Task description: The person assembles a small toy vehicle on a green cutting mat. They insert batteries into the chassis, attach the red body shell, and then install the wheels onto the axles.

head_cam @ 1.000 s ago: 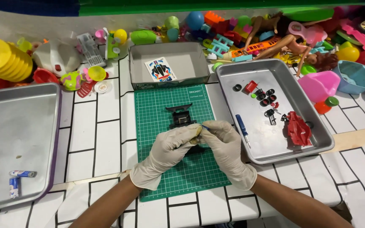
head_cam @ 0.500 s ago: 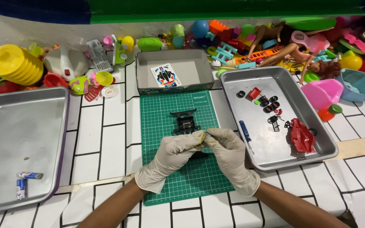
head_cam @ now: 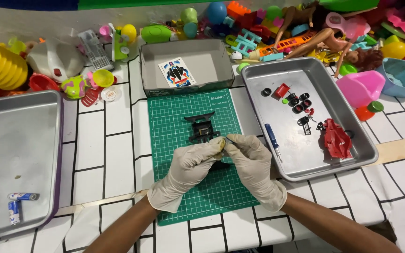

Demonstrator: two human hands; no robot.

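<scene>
Both our hands have stayed almost where they were a moment before, pressed together over the green cutting mat (head_cam: 174, 117), and only the fingertips have turned a little around the small part.

Far to the left of our hands we see a big metal tray (head_cam: 10, 140) with two small batteries (head_cam: 17, 206) lying in its near corner. Our left hand (head_cam: 186, 171), in a pale glove, is closed in a pinch on a small yellowish part (head_cam: 221, 142), and it covers a dark piece underneath; what that piece is we cannot tell. Our right hand (head_cam: 254, 168) is closed too and meets the left one at the same small part, thumb and first finger touching it. Just beyond the fingertips the black toy car chassis (head_cam: 201, 127) rests on the mat, apart from the hands. Beyond it stands a grey cardboard box (head_cam: 212, 61) with a sticker sheet inside.

To the right of our right hand is a second metal tray (head_cam: 277, 173) with a blue screwdriver (head_cam: 272, 136), small black wheels (head_cam: 300, 102) and the red car body (head_cam: 336, 138).

For working well, we judge it is better to keep the pinch low over the mat, so a slipped part falls on the green surface and not between the toys, and to hold the wrists steady while only the fingertips move.
</scene>
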